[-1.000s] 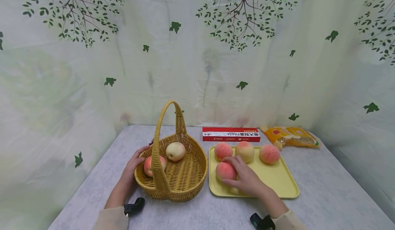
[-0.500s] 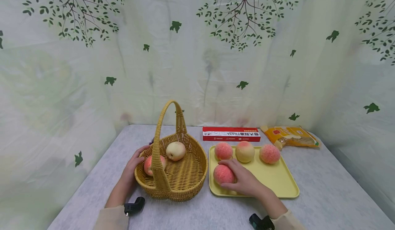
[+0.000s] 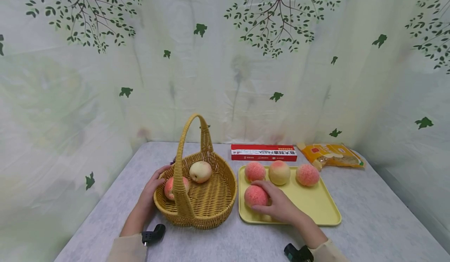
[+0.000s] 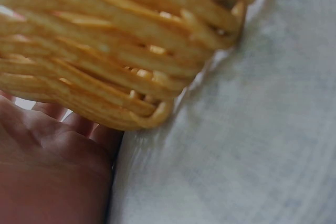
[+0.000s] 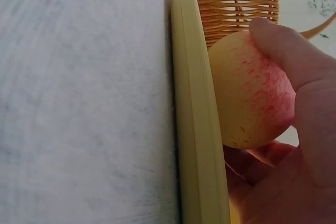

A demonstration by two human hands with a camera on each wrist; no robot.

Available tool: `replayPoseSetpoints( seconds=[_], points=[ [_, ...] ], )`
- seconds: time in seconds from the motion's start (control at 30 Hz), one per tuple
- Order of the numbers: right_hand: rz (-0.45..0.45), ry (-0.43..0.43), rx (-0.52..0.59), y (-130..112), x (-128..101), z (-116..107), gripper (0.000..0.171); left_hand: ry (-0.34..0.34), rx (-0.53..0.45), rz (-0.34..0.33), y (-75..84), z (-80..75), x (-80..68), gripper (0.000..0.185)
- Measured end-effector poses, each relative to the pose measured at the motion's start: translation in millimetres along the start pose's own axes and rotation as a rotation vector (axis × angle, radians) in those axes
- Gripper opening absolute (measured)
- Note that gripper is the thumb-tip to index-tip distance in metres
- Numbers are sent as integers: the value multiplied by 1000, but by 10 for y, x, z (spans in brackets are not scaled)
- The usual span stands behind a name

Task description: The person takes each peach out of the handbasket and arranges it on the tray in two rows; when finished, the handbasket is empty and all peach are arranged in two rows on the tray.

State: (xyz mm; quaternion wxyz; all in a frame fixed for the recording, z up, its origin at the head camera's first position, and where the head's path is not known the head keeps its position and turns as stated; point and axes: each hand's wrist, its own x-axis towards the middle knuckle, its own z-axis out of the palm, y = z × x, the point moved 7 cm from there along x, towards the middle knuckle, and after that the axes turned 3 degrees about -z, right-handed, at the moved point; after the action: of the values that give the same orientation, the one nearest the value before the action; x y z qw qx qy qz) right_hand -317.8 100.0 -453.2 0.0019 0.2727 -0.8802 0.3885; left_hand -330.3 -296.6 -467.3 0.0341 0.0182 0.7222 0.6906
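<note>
Peach (image 3: 256, 196) sits gripped in right hand (image 3: 277, 205), left hand (image 3: 152, 189) steadying basket (image 3: 211, 205).

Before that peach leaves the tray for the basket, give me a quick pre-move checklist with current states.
1. Right hand has a grip on the peach: ok, fingers curl round it.
2. Peach lifted off the tray: cannot tell.
3. Left hand steadies the basket: ok, it rests against the rim.
4. Room in the basket: ok, only two fruits inside, right half bare.
5. Basket handle clear of the path: ok, it arches on the left side.
6. Other three peaches clear of the hand: ok, apart at the tray's back.
</note>
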Motion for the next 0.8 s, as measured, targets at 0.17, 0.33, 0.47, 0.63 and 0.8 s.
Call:
replayPoseSetpoints(
  seconds=[0.17,0.33,0.47,0.63,0.8],
  points=[
    [11,-21,70,7,3,26,65,1,2,-6,9,6,-3,48],
    [39,-57,137,0,2,61,66,2,1,-6,17,10,-5,48],
    [76,-31,144,26,6,47,65,-1,-2,-2,23,16,-9,47],
    [119,29,130,94,7,1,59,0,0,5,21,20,-12,47],
    [131,40,127,127,9,-10,57,0,-3,10,17,19,-14,47]
  ],
)
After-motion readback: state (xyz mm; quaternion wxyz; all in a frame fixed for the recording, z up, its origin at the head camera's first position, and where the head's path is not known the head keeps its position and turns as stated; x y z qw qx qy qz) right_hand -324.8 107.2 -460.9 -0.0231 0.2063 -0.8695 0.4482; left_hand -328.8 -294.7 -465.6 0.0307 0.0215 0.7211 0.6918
